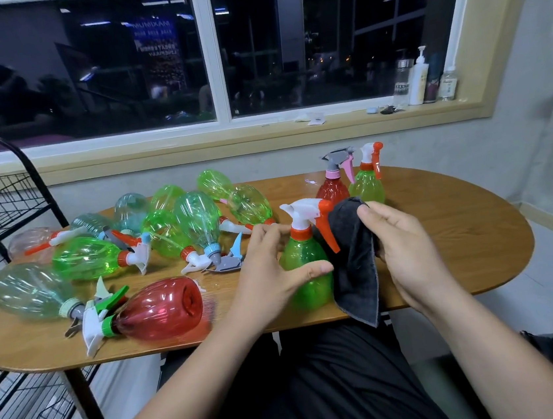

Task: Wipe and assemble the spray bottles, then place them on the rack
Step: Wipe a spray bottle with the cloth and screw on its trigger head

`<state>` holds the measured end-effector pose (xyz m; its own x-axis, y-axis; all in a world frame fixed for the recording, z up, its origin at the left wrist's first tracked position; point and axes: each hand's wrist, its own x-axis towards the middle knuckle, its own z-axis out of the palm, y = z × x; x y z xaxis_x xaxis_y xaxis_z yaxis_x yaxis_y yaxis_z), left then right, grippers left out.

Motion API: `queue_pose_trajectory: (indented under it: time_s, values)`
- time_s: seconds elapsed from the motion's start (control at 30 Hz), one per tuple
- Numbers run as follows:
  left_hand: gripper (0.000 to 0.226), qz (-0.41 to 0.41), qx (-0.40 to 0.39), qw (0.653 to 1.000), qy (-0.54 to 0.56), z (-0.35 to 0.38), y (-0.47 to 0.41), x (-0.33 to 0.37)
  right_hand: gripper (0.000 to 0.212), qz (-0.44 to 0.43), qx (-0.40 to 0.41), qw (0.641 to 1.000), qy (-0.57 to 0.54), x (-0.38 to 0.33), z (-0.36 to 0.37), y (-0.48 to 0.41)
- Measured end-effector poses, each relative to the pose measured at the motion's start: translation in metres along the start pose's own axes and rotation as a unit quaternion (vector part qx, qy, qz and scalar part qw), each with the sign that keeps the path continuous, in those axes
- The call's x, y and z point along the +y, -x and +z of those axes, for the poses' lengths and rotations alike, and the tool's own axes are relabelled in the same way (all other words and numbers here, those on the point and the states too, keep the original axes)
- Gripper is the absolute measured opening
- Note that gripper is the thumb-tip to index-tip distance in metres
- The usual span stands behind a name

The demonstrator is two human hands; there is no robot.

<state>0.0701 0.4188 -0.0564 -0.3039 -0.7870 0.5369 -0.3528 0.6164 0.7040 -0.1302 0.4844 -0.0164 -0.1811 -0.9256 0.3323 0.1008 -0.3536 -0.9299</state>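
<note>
Currently left hand [268, 272] gripping upright green spray bottle [306, 274] on wooden table [460, 233], right hand [400, 247] clutching dark cloth [357, 262] against it

Bright indoor light — bowed wide-angle edges

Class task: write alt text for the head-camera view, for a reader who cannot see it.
A person's left hand holds an upright green spray bottle while the right hand holds a dark cloth against it. More bottles lie on the wooden table beside a wire rack.
</note>
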Motion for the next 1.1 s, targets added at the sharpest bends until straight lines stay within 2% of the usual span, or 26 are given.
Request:
queue_pose_trajectory:
  time_s: [0.2,0.3,0.43,0.57,0.6,0.67,0.73,0.8,0.87,1.0,1.1]
  values:
    - [0.044,-0.006,-0.056,0.998,-0.003,-0.008,0.009,-0.007,0.031,-0.005,0.001,1.000,-0.007,-0.002,0.001,0.002]
    - [0.049,-0.046,-0.046,0.998,-0.007,-0.008,0.012,-0.009,0.031,-0.008,-0.005,1.000,-0.015,-0.004,0.004,0.003]
    - [0.043,-0.033,-0.031,0.999,0.009,-0.007,0.014,-0.004,0.032,-0.009,-0.027,0.997,-0.070,-0.011,0.010,0.008]
    - [0.046,-0.020,-0.007,1.000,0.005,-0.002,0.015,-0.003,0.032,-0.028,-0.027,0.998,-0.052,-0.015,0.015,0.010]
    - [0.049,-0.014,-0.001,1.000,0.000,-0.001,0.015,-0.003,0.032,-0.037,-0.016,0.999,-0.035,-0.014,0.017,0.011]
    - [0.048,-0.005,0.010,1.000,-0.006,0.002,0.015,-0.004,0.031,-0.073,0.014,0.995,0.066,-0.007,0.017,0.013]
    - [0.044,0.001,0.023,1.000,-0.005,0.004,0.014,-0.003,0.031,-0.108,0.031,0.973,0.201,0.003,0.016,0.017]
    - [0.043,0.004,0.031,0.999,-0.003,0.005,0.013,-0.004,0.038,-0.124,0.063,0.951,0.277,0.010,0.017,0.022]
    - [0.043,0.005,0.033,0.999,-0.002,0.006,0.012,-0.006,0.041,-0.150,0.076,0.935,0.313,0.014,0.019,0.025]
    - [0.046,0.005,0.036,0.999,0.004,0.006,0.013,-0.010,0.033,-0.171,0.067,0.913,0.364,0.020,0.018,0.025]
    - [0.034,-0.003,0.032,0.999,0.008,0.004,0.018,-0.009,0.030,-0.161,0.060,0.909,0.379,0.027,0.014,0.026]
